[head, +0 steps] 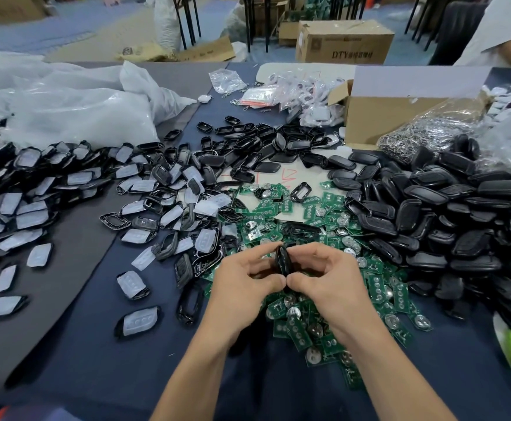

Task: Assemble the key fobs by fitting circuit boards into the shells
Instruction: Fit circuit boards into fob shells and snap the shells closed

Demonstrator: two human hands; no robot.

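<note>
One black fob (282, 260) is held on edge at the lower centre of the frame, pinched between the curled fingers and thumbs of the left hand (242, 283) and the right hand (330, 281), whose thumb tips touch. It is held over the green boards (296, 329) strewn on the bench (102, 354), with black shells (448, 214) heaped at the right.

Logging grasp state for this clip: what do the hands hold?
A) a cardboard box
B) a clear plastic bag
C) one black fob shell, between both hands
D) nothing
C: the left hand and right hand both pinch a black fob shell over the green circuit boards.
</note>
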